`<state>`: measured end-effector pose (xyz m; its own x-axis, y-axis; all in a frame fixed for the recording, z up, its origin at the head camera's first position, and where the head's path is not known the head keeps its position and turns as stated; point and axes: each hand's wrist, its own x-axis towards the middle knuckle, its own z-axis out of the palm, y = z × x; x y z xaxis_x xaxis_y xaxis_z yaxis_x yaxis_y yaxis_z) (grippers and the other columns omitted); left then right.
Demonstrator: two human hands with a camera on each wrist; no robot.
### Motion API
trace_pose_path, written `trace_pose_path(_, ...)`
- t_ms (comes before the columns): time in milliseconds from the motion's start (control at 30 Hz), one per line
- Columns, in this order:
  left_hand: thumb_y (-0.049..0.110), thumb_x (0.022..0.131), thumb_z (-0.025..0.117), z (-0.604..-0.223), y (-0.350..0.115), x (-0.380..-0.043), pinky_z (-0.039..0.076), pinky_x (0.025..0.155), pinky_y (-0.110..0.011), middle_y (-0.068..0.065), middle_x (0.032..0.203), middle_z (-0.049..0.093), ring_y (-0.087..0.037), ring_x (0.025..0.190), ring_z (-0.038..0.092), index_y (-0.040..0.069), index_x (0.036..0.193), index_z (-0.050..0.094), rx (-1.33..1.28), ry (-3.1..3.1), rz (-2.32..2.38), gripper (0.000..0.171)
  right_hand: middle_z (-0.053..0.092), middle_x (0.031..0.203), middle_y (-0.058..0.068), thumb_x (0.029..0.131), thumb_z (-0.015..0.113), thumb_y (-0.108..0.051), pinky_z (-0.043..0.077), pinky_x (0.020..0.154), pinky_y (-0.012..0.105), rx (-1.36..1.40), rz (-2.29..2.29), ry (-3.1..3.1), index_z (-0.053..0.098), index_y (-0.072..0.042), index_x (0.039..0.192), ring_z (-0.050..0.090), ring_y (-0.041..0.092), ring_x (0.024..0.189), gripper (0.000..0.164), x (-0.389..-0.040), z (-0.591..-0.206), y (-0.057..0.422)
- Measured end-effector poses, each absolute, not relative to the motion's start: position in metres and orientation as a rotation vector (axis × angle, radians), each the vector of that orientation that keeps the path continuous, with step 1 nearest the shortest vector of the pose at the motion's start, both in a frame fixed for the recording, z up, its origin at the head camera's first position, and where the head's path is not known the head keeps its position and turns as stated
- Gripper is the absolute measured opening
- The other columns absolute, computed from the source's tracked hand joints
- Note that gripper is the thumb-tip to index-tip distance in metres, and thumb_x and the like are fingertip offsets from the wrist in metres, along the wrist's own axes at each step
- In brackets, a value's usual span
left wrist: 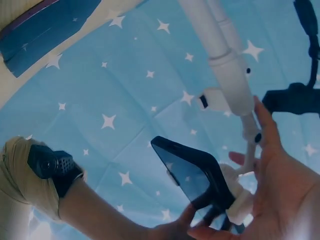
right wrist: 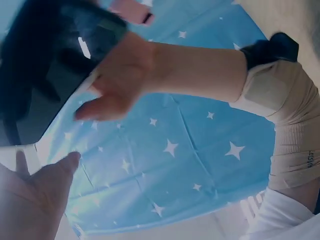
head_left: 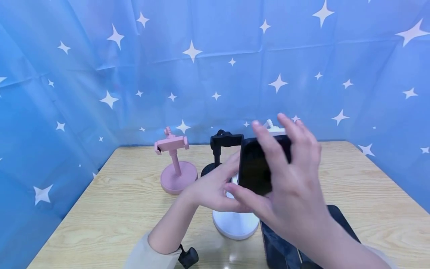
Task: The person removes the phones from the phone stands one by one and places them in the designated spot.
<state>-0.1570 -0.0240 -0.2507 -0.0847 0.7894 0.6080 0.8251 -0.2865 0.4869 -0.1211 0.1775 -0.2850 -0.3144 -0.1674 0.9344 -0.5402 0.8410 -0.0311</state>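
Observation:
A black smartphone (head_left: pixel 252 168) stands tilted at the head of a white phone stand (head_left: pixel 236 224), screen towards me. My left hand (head_left: pixel 215 188) reaches behind the phone. In the left wrist view its fingers curl about the stand's jointed white holder (left wrist: pixel 243 206). My right hand (head_left: pixel 299 179) is in front of the phone with fingers spread and fairly straight, overlapping the screen in the head view. In the right wrist view, its thumb and a finger lie apart near the phone's lower edge.
A pink phone stand (head_left: pixel 178 177) is at the left, with a black phone stand (head_left: pixel 216 149) beside it. Another white holder (head_left: pixel 275 130) shows behind my right hand. Dark flat devices (head_left: pixel 277 243) lie on the wooden table (head_left: pixel 100 209) under my right forearm. A starry blue cloth (head_left: pixel 215 74) hangs behind.

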Motion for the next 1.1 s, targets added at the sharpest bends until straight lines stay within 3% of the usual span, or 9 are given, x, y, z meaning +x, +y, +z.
trace_pose_path(67, 0.007, 0.072, 0.07, -0.252, -0.021, -0.158, 0.034, 0.101, -0.03, -0.013, 0.134, 0.033, -0.018, 0.123, 0.033, 0.001, 0.128, 0.035, -2.12, -1.856, -1.327, 0.066, 0.027, 0.144, 0.015, 0.035, 0.078, -0.071, 0.008, 0.103, 0.06, 0.481, 0.333, -1.89, 0.051, -0.019, 0.129, 0.019, 0.039, 0.132, 0.111, -0.118, -0.278, 0.159)
trace_pose_path(167, 0.005, 0.072, 0.07, -0.253, -0.02, -0.161, 0.038, 0.096, -0.028, -0.012, 0.126, 0.039, -0.017, 0.115, 0.04, 0.0, 0.121, 0.045, -2.101, -1.911, -1.342, 0.055, 0.033, 0.139, 0.014, 0.045, 0.078, -0.066, 0.014, 0.101, 0.061, 0.395, 0.239, -1.837, 0.054, -0.02, 0.124, 0.022, 0.039, 0.128, 0.095, -0.119, -0.278, 0.147)
trace_pose_path(300, 0.004, 0.072, 0.069, -0.254, -0.02, -0.167, 0.04, 0.094, -0.028, -0.01, 0.114, 0.049, -0.015, 0.109, 0.043, 0.001, 0.107, 0.059, -2.061, -1.992, -1.357, 0.036, 0.038, 0.134, 0.015, 0.051, 0.08, -0.056, 0.028, 0.091, 0.06, 0.312, 0.183, -1.806, 0.054, -0.017, 0.119, 0.024, 0.039, 0.124, 0.082, -0.121, -0.282, 0.144)
trace_pose_path(533, 0.007, 0.071, 0.068, -0.257, -0.019, -0.172, 0.041, 0.091, -0.029, -0.009, 0.107, 0.054, -0.016, 0.104, 0.044, 0.001, 0.106, 0.059, -2.039, -1.999, -1.347, 0.037, 0.041, 0.127, 0.016, 0.049, 0.08, -0.047, 0.017, 0.095, 0.059, 0.331, 0.201, -1.804, 0.053, -0.017, 0.116, 0.027, 0.038, 0.12, 0.079, -0.123, -0.28, 0.141)
trace_pose_path(833, 0.006, 0.071, 0.063, -0.26, -0.018, -0.174, 0.042, 0.091, -0.029, -0.014, 0.111, 0.049, -0.018, 0.101, 0.047, -0.003, 0.113, 0.046, -2.11, -1.949, -1.373, 0.046, 0.041, 0.126, 0.019, 0.051, 0.078, -0.044, 0.02, 0.092, 0.059, 0.347, 0.216, -1.814, 0.051, -0.013, 0.117, 0.028, 0.039, 0.119, 0.078, -0.114, -0.27, 0.132)
trace_pose_path(1100, 0.006, 0.069, 0.07, -0.259, -0.02, -0.175, 0.041, 0.093, -0.027, -0.015, 0.119, 0.048, -0.017, 0.105, 0.047, -0.003, 0.12, 0.043, -2.104, -1.963, -1.319, 0.058, 0.041, 0.125, 0.017, 0.044, 0.08, -0.046, 0.017, 0.093, 0.061, 0.38, 0.217, -1.813, 0.054, -0.017, 0.115, 0.028, 0.039, 0.12, 0.081, -0.126, -0.279, 0.137)
